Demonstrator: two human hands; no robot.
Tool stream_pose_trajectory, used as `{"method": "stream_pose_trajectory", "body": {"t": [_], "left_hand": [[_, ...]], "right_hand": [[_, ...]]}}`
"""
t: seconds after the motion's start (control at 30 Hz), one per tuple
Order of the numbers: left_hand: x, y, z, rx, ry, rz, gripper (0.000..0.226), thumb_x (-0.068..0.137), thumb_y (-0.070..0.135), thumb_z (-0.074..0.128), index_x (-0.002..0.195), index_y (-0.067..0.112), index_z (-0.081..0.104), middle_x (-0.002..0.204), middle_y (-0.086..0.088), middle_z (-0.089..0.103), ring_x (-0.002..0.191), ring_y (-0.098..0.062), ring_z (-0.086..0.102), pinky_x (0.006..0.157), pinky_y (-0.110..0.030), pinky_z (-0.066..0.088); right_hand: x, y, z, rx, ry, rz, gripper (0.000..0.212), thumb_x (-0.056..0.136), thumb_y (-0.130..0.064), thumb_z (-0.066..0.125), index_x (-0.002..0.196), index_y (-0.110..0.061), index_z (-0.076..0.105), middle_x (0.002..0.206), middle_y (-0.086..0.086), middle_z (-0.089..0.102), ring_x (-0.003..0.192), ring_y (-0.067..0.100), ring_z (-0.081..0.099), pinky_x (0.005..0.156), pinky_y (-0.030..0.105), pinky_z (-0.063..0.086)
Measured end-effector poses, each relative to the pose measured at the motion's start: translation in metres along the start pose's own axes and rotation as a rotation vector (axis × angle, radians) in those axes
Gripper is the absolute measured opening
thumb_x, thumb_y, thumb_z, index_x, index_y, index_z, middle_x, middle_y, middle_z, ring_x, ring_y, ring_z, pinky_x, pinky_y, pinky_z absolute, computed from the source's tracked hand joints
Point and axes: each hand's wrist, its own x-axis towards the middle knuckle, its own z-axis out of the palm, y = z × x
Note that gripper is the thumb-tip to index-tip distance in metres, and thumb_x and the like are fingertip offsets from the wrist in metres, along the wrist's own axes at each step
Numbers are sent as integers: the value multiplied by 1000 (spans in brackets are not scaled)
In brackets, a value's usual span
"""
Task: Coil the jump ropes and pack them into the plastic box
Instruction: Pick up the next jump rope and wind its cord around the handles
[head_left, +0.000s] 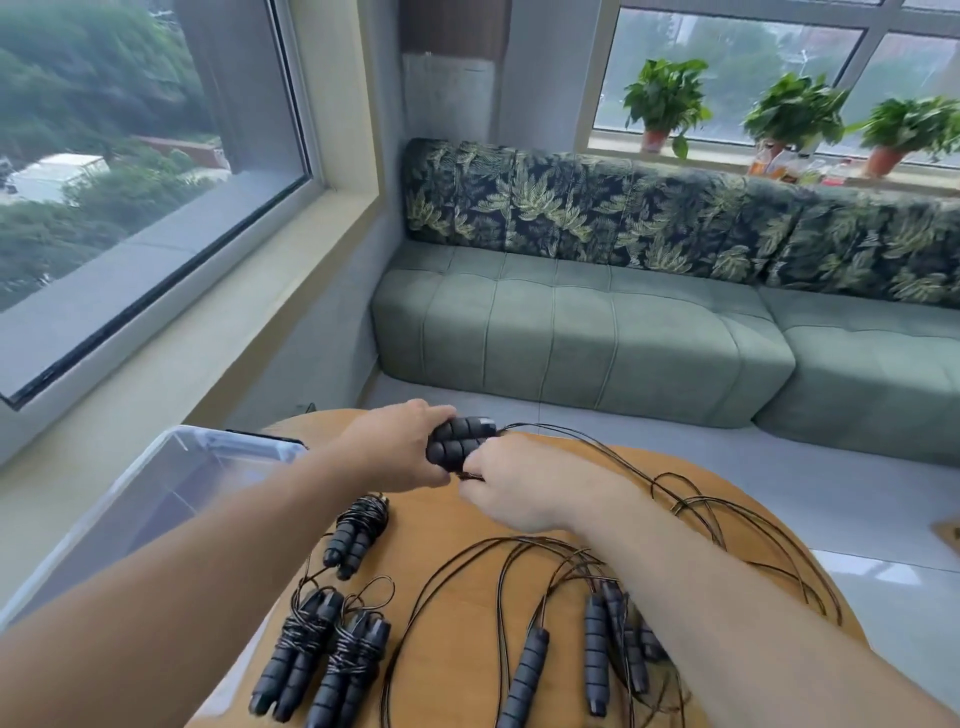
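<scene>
The empty plastic box waits at far left, three wound ropes beside it. The left hand grips paired handles; the right hand pinches the cord. Keep each wrap taut and close, drawing slack from the right of the worktop.

Soft overcast daylight from two windows, slight blur, wide-angle edge bending.

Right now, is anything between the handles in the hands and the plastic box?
Nothing visible blocks it. The left hand holds the paired handles just right of the open box; only its own forearm crosses the box rim.
</scene>
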Motion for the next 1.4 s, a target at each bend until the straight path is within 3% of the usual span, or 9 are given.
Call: {"method": "stream_pose_trajectory", "body": {"t": [0.17,0.37,0.5,0.7,0.8,0.93,1.13,1.3,1.4], "left_hand": [[-7,16,-5,28,-63,150,45,80,43,73,119,35,51,98,14,55,84,-11,51,58,-22,33],[-8,20,-13,-336,-83,185,38,74,34,81,104,30,58,81,10,62,73,-10,57,60,-22,44],[-10,19,-25,-501,-75,226,36,76,27,80,106,26,60,84,7,63,67,-5,55,60,-17,45],[-9,12,-31,-966,-81,198,71,65,27,84,124,24,44,110,-11,71,95,-38,65,87,-61,52],[-6,12,-33,-1139,-40,194,80,70,20,83,136,32,39,102,-11,70,76,-22,63,67,-40,52],[-2,14,-30,-1142,118,124,56,80,16,81,127,35,56,79,-3,66,69,-18,59,63,-33,50],[11,9,-19,-594,374,-54,59,74,34,81,129,35,59,82,16,66,55,5,53,56,-14,43],[14,6,-19,-112,351,2,59,81,39,72,133,23,50,120,3,58,101,-20,60,81,-30,46],[16,2,-17,102,265,-25,48,83,34,70,123,18,49,119,-1,54,102,-29,61,79,-38,49]], "right_hand": [[10,14,-48,-58,16,-108,22,90,-32,58,74,-20,69,70,-1,61,72,22,57,62,32,45],[22,47,-67,567,-71,-102,5,80,-22,79,81,-22,74,72,-8,69,68,10,60,66,27,46],[32,61,-64,996,-147,-80,15,89,-1,64,79,-12,59,62,-3,60,51,9,55,51,20,46],[47,68,-59,1416,-175,-105,5,82,-18,74,78,-16,72,80,5,64,69,18,57,67,31,43],[56,66,-45,1571,-106,-84,16,72,-28,82,81,-19,73,85,4,53,71,13,40,65,26,23],[54,46,-27,1812,3,-46,16,90,-11,50,75,-14,53,57,-3,41,41,4,29,43,17,14],[43,25,-3,1181,167,156,29,102,-14,40,77,-14,54,60,0,43,43,10,25,44,24,18],[35,20,-4,438,189,102,29,100,-16,42,72,-21,52,73,0,56,74,23,54,66,31,39],[21,9,-10,64,92,105,20,96,-21,46,86,-11,60,89,10,62,83,29,60,68,34,48]]}}
